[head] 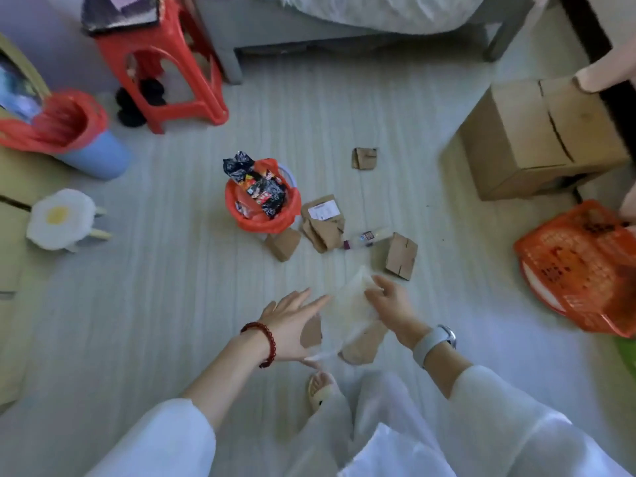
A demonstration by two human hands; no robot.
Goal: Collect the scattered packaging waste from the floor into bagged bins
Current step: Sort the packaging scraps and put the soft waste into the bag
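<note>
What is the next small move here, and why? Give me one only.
Probably carry the clear plastic wrapper forward to the red-bagged bin and drop it in. The right hand already pinches the wrapper above the floor, the left hand is open beside it, and that bin is the nearest one, though already heaped with black snack packets. Cardboard scraps still lie beside it.

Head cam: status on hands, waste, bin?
Right hand pinches clear plastic wrapper; left hand open beside it. Red-bagged bin near full. Cardboard scraps on floor between.
</note>
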